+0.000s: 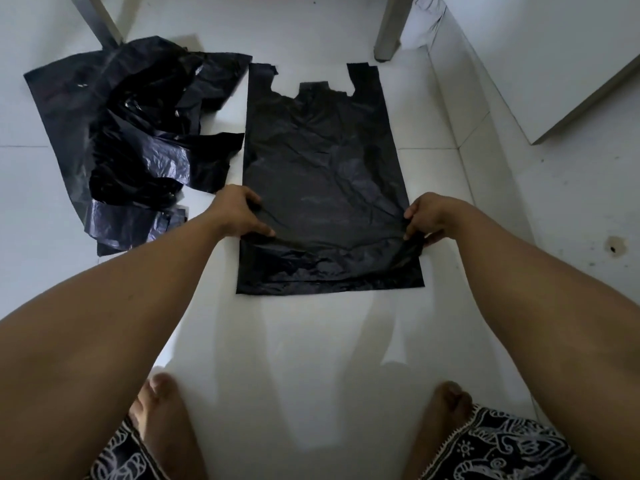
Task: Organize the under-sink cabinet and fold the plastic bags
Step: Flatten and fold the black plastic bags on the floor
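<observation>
A crumpled heap of black bags (138,140) lies on the white floor (311,341). Just beside it, the left hand (239,213) pinches the left edge of a flat, creased black bag (322,161) with curled fingers. The right hand (427,216) pinches its right edge, its fingertips partly hidden by plastic.

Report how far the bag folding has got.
Done: one bag is spread flat on the floor. In hand: left hand and right hand pinch its side edges, no clear fold yet. Left: the crumpled pile beside it; nothing folded shows.
</observation>
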{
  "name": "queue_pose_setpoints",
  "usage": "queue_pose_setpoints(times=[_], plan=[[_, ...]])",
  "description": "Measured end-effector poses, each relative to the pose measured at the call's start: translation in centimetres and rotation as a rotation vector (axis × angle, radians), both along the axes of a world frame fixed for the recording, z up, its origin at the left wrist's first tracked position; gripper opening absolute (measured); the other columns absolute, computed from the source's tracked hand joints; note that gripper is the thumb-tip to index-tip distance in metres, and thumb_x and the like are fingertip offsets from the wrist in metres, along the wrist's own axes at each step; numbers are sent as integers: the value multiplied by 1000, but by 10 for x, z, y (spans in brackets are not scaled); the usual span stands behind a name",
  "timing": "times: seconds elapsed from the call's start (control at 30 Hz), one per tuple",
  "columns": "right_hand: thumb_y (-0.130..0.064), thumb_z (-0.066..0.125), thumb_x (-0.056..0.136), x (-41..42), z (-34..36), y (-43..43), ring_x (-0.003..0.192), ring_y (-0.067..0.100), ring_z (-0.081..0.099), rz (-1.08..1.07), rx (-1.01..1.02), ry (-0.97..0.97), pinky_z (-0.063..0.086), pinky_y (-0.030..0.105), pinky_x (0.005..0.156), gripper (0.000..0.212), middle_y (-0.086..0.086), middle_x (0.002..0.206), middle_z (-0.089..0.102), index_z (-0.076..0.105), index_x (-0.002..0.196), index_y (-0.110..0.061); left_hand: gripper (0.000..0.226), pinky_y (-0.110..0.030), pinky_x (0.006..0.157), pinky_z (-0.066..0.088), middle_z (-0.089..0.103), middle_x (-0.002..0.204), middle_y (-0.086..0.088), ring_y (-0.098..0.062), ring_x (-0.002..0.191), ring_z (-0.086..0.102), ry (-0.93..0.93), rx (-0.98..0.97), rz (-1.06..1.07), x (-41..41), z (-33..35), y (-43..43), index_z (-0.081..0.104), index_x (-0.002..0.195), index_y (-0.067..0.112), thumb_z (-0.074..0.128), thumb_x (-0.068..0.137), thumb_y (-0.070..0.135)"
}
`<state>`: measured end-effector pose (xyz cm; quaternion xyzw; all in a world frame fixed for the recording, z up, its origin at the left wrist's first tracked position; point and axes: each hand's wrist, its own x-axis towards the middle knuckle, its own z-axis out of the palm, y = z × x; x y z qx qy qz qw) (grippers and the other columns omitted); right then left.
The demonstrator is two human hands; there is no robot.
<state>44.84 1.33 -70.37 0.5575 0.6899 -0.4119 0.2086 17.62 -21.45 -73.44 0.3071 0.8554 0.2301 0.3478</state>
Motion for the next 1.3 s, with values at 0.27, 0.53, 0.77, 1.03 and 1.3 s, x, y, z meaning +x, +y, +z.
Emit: queue_pose_setpoints(times=[0.27,0.53,0.77,1.03,1.3], plan=[[3,85,71,8,-11,-7,74,36,69,36,-6,-86,59,37,50,31,23,90,67,57,85,-1,81,-33,83,56,65,113,-6,-22,94,64,139,-126,-64,3,-11,-6,69,102,18,102,33,45],[-40,71,78,-9,-20,-38,92,23,56,250,696,230,50,37,76,31,5,104,57,58,95,-19,87,-54,102,34,50,127,-9,-33,120,44,698,50,-277,35,-14,-8,56,111,22,41,63,93],[-44,54,95,-25,-73,-108,125,28,39,423,735,268,32,48,105,39,7,130,47,56,125,-19,86,-49,118,25,37,153,-8,-30,142,30,610,27,-376,66,-46,-17,40,148,22,53,82,74],[-41,53,94,-34,-78,-127,126,27,41,354,893,330,27,49,105,35,6,131,52,59,122,-21,88,-56,123,7,25,162,-9,-32,153,12,657,88,-351,77,-47,-13,31,155,19,42,88,75],[-35,44,101,-8,-94,-126,133,24,40,316,872,284,24,49,112,36,3,141,48,55,132,-22,98,-55,124,6,21,165,-6,-30,154,6,673,72,-355,83,-68,-18,25,157,20,24,85,86]])
